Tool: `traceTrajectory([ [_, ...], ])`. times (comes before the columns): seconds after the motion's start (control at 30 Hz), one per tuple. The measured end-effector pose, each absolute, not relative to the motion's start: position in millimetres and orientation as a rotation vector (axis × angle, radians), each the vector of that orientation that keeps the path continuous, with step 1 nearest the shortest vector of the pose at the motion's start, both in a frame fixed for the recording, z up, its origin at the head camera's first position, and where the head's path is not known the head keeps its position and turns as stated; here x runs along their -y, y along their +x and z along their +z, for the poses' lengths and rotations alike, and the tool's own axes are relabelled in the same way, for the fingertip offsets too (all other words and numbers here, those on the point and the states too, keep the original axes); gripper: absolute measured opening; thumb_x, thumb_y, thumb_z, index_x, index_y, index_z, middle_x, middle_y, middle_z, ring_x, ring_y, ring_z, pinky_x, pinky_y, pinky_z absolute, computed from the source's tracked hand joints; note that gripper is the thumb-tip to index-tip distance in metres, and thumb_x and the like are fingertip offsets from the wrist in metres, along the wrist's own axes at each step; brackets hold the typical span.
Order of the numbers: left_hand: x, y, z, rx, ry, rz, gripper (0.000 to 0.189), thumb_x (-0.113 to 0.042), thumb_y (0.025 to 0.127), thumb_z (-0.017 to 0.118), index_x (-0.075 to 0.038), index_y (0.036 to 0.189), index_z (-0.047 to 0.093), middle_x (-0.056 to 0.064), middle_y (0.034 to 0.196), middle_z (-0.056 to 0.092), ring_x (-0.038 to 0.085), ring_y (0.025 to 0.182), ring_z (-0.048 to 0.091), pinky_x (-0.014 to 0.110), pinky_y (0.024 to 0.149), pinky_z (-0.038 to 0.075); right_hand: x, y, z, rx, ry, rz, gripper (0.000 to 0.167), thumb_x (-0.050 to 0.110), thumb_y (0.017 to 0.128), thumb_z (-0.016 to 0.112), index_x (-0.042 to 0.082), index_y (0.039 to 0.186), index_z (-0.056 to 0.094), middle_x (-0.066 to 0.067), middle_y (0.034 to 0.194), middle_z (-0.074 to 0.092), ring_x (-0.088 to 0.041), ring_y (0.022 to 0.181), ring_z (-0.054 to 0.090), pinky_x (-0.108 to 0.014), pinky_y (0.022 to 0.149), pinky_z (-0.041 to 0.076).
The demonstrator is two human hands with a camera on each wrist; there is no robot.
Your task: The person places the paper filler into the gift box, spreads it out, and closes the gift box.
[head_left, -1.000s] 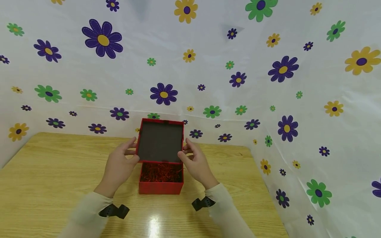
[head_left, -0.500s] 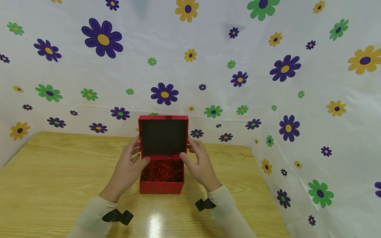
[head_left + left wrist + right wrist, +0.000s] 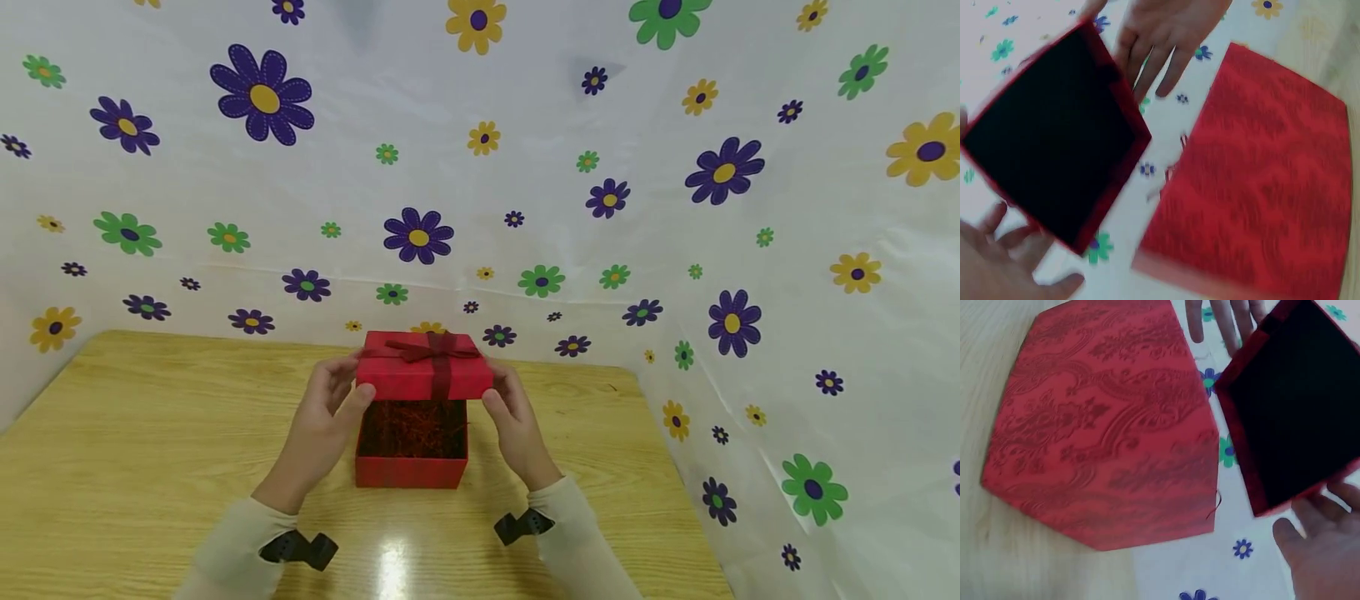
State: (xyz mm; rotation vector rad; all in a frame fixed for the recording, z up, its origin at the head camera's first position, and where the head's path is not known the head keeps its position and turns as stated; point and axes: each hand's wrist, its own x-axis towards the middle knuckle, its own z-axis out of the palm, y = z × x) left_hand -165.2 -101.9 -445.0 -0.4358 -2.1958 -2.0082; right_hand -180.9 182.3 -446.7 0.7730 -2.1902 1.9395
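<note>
A red gift-box lid [image 3: 397, 380] with a dark red ribbon and bow [image 3: 431, 351] is held between both hands, above the rear of the red box [image 3: 411, 472]. Its top now faces the head camera. My left hand [image 3: 321, 425] grips the lid's left side, thumb at the front corner. On the opposite side my right hand [image 3: 521, 429] holds it the same way. Red shredded paper [image 3: 416, 432] fills the box, which stands on the table. Both wrist views catch the lid's black inside [image 3: 1054, 140] and the box's patterned wall [image 3: 1104, 419], with a gap between lid and box.
The wooden table [image 3: 187, 417] runs back to a white flower-print sheet [image 3: 337, 183] hung behind it and along the right side. Black wrist straps [image 3: 298, 548] sit over both light sleeves [image 3: 240, 537].
The lid has turned over: its black inside faced the head camera before, now the ribboned top does. It has come forward and lower with both hands. The box has stayed in place.
</note>
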Motion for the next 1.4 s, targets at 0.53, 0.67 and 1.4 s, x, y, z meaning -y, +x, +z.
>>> traceTrajectory([
  [0.53, 135.6, -171.9, -483.2, 2.440, -0.769, -1.863, 0.081, -0.021, 0.092, 0.081, -0.033, 0.160, 0.038, -0.010, 0.168, 0.029, 0.022, 0.153, 0.031, 0.012, 0.115, 0.028, -206.3, -175.3, -486.6, 2.344, 0.950, 1.790, 0.079, 0.003, 0.096, 0.069, 0.017, 0.164, 0.030, -0.003, 0.167, 0.034, -0.025, 0.151, 0.037, -0.035, 0.123, 0.030],
  [0.67, 133.9, -171.8, -493.4, 2.427, -0.775, -1.899, 0.080, -0.019, 0.091, 0.082, -0.030, 0.158, 0.040, -0.009, 0.169, 0.027, 0.016, 0.152, 0.032, 0.013, 0.115, 0.029, -206.9, -175.3, -493.6, 2.326, 0.975, 1.815, 0.079, 0.000, 0.097, 0.067, 0.013, 0.164, 0.028, -0.006, 0.168, 0.031, -0.026, 0.153, 0.033, -0.039, 0.124, 0.029],
  [1.4, 138.5, -171.0, -519.1, 2.481, -0.761, -1.985, 0.076, -0.021, 0.091, 0.082, -0.022, 0.156, 0.043, 0.002, 0.170, 0.026, 0.035, 0.153, 0.029, 0.050, 0.120, 0.032, -205.1, -173.2, -521.1, 2.421, 0.940, 1.873, 0.079, 0.003, 0.097, 0.070, 0.015, 0.163, 0.028, -0.005, 0.168, 0.030, -0.024, 0.154, 0.029, -0.037, 0.124, 0.028],
])
